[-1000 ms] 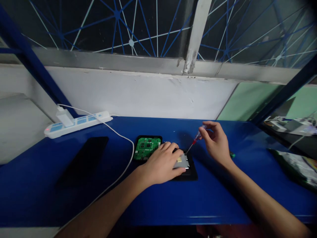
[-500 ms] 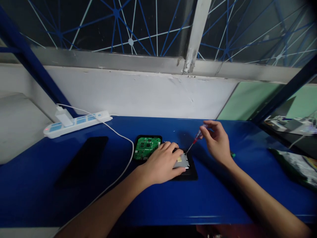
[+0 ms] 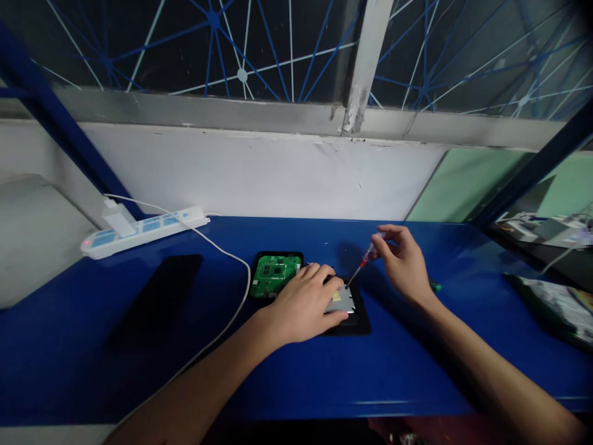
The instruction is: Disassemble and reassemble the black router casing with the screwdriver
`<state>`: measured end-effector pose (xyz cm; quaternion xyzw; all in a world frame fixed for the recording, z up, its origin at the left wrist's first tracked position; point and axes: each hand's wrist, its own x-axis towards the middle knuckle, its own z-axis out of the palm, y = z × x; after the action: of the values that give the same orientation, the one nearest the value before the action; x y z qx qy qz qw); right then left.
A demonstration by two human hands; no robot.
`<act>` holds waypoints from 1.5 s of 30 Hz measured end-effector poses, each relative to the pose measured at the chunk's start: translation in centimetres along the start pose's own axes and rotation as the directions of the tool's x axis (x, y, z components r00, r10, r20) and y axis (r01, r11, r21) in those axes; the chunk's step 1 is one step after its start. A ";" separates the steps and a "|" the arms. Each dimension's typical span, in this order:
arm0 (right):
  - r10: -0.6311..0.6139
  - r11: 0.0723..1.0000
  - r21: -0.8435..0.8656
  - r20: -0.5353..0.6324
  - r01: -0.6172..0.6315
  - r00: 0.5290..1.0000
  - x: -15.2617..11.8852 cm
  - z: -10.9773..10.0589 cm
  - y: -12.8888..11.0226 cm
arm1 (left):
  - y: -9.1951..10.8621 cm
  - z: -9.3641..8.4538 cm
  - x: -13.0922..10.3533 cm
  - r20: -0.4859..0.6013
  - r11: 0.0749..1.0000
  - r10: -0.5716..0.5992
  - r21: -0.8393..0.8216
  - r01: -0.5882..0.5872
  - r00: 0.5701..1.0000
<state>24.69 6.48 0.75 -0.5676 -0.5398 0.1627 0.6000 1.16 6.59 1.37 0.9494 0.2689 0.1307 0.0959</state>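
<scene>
My right hand [image 3: 405,262] pinches the clear-and-red handle of a thin screwdriver [image 3: 365,258] between thumb and fingers. The shaft slants down to the left, and its tip meets the far edge of a silver metal plate [image 3: 345,301]. This plate, with a yellowish square on it, sits in a black casing [image 3: 364,324]. Across the plate lies my left hand [image 3: 306,303], fingers spread and thumb toward the near edge, covering its left part. Beside that hand, a green circuit board [image 3: 273,276] rests in another black shell. Whatever is at the screwdriver's tip is too small to make out.
A white power strip [image 3: 148,230] with a plugged-in charger stands at the back left. Its white cable [image 3: 243,296] curves across the blue table [image 3: 393,377]. A dark flat object [image 3: 157,300] lies left, a shiny packet [image 3: 556,303] right. Behind my right wrist is something small and green [image 3: 435,285].
My right hand and the screwdriver handle have shifted very slightly left, while the tip stays at the same spot on the plate. My left hand keeps its place.
</scene>
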 end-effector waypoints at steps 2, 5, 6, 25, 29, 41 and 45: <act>0.006 1.000 -0.013 -0.010 -0.006 1.000 0.1 -0.1 0.1 | -0.1 0.1 0.0 -0.004 1.000 0.002 -0.003 -0.002 1.000; 0.010 1.000 -0.023 -0.016 -0.010 1.000 0.1 -0.2 0.0 | -0.2 0.2 0.0 -0.003 1.000 0.006 -0.008 -0.006 1.000; 0.009 1.000 -0.026 -0.017 -0.010 1.000 0.2 -0.2 0.0 | -0.2 0.2 0.0 -0.003 1.000 0.005 -0.008 -0.005 1.000; 0.006 0.999 -0.053 -0.024 -0.008 1.000 0.1 -0.2 -0.2 | 0.0 -0.1 -0.2 0.017 1.000 0.006 -0.012 -0.006 1.000; -0.039 0.999 -0.027 -0.065 0.037 0.997 0.0 -0.3 -0.5 | 0.2 -0.4 -0.1 0.023 1.000 -0.002 -0.014 0.002 1.000; -0.068 0.997 -0.045 -0.039 0.066 0.997 -0.2 -0.1 -0.4 | 0.0 0.0 -0.1 0.006 1.000 0.005 -0.019 -0.005 1.000; -0.074 0.997 -0.028 -0.037 0.073 0.997 -0.3 -0.1 -0.5 | 0.0 -0.1 -0.1 0.004 1.000 0.001 -0.016 -0.001 1.000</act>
<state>24.46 6.08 1.06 -0.5584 -0.5507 0.1226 0.6081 1.09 6.52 1.42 0.9490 0.2673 0.1309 0.1038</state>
